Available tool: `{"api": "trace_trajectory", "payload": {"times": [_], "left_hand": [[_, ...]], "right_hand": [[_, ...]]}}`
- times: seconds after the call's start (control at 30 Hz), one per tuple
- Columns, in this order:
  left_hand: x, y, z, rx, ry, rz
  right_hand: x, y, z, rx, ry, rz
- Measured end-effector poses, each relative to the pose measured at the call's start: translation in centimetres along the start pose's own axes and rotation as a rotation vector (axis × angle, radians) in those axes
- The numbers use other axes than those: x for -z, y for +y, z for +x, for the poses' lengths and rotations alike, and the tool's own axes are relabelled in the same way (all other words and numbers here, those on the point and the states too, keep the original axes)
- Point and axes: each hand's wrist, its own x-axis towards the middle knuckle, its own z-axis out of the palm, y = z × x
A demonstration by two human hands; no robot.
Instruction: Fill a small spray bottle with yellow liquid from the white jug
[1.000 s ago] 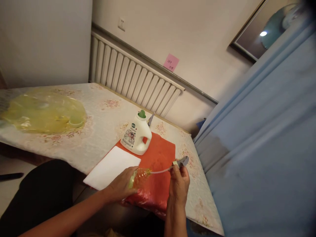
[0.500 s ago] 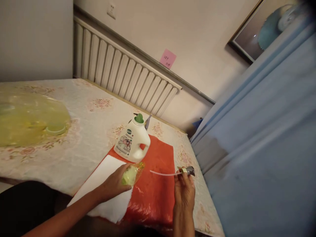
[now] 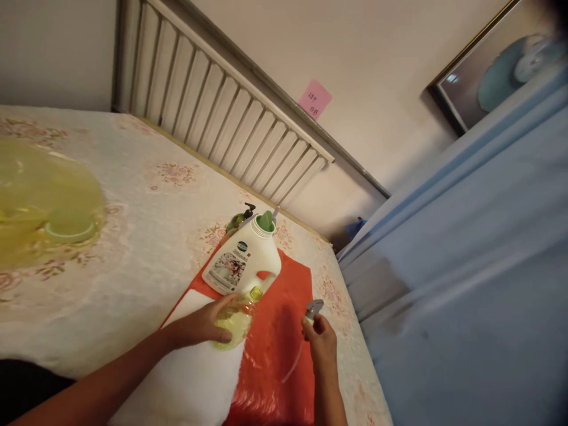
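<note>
My left hand (image 3: 213, 322) is wrapped round a clear yellowish bottle (image 3: 239, 319) with an open threaded neck. The bottle leans slightly to the right, and pale liquid shows inside. In my right hand (image 3: 322, 337) is a grey spray pump head (image 3: 313, 309), gripped by its collar; its thin clear tube (image 3: 293, 365) hangs down to the left, apart from the bottle. Just behind the bottle stands a large white detergent jug (image 3: 242, 260) with a handle and a green spout in its uncapped mouth.
Under these lie a red plastic sheet (image 3: 277, 378) and a white cloth or pad (image 3: 190, 378) on a floral-covered table (image 3: 137, 236). A dark-topped pump bottle (image 3: 237, 220) stands behind the jug. At left is a translucent yellow bag (image 3: 48, 195). A blue curtain (image 3: 461, 284) hangs at right.
The spray head has turned in my right hand, so its tube now points downward instead of left toward the bottle. The bottle has come more upright in my left hand. The camera view has shifted.
</note>
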Motion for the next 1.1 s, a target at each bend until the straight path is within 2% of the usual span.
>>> {"api": "trace_trajectory", "payload": {"times": [0.13,0.27,0.47,0.77,0.87,1.03,1.1], "left_hand": [[0.9,0.0,-0.3,0.007,-0.036,-0.124],[1.3,0.2,-0.4,0.006,-0.084,-0.202],[1.6,0.6,-0.6,0.061,0.000,-0.154],[1.6,1.6,-0.8,0.054,-0.041,-0.228],[1.6,2.0,-0.9,0.068,-0.023,-0.233],[1.7,1.8,-1.0,0.060,-0.014,-0.204],[1.8,1.7,-1.0,0.062,-0.016,-0.214]], "right_hand": [[-1.7,1.6,-0.3,0.054,-0.010,-0.256],[-2.9,2.7,-1.3,0.131,-0.100,-0.377],[-3.7,3.1,-2.7,0.168,-0.146,-0.488],[-3.9,3.9,-3.2,0.053,-0.262,-0.609],[-3.8,4.1,-3.5,0.075,-0.230,-0.590],[-4.0,3.7,-3.7,0.162,-0.064,-0.579],[-4.5,3.1,-4.1,0.177,-0.077,-0.551]]}}
